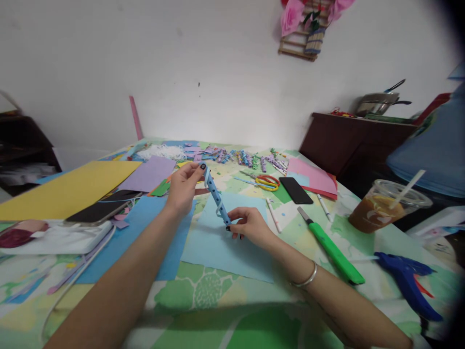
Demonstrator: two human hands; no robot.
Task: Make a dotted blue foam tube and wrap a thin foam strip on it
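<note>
Between my two hands a thin blue paper tube with dark dots is held aslant, a pale narrow paper strip curling around it. My left hand pinches its upper end between thumb and fingers. At the lower end, my right hand grips it with thumb and fingertips. Beneath them lies a light blue paper sheet, partly over a darker blue sheet. A white pen rests just right of my right hand.
Scissors, a black phone and a green utility knife lie to the right. Farther right are an iced drink cup and a blue glue gun. A power strip with a cable sits left; curled paper pieces lie at the back.
</note>
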